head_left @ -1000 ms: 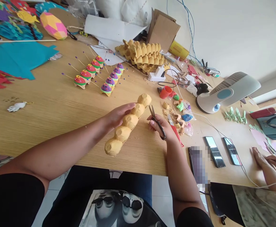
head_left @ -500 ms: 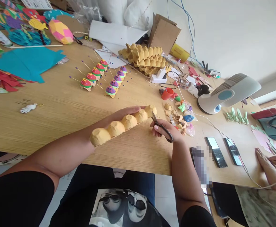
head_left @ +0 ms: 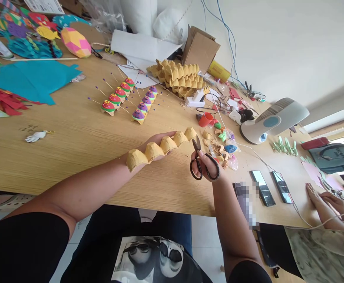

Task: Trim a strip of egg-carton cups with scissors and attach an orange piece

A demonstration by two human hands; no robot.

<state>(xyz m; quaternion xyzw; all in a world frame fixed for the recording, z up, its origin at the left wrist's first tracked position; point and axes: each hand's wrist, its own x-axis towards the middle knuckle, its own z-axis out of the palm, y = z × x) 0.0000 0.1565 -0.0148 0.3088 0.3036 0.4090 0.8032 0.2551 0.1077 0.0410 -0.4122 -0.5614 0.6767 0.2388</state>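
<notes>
A yellow strip of egg carton cups slants up to the right over the table. My left hand grips it from behind, its fingers mostly hidden by the cups. In my right hand is a pair of black-handled scissors, fingers at the handle loops and blades pointing up, close to the strip's right end. Beyond them stand two painted cup strips, one red and green, one purple, with thin dark-tipped sticks in them.
Stacked egg trays lie at the back, before a cardboard box. Clay bits and a red cup are right of my hands, near a white lamp-like device. Phones and another person's hands are farther right.
The egg carton strip has turned and shifted slightly right in my left hand. My right hand has rotated the scissors, and their handle loops now show spread apart. The view has shifted a little.
</notes>
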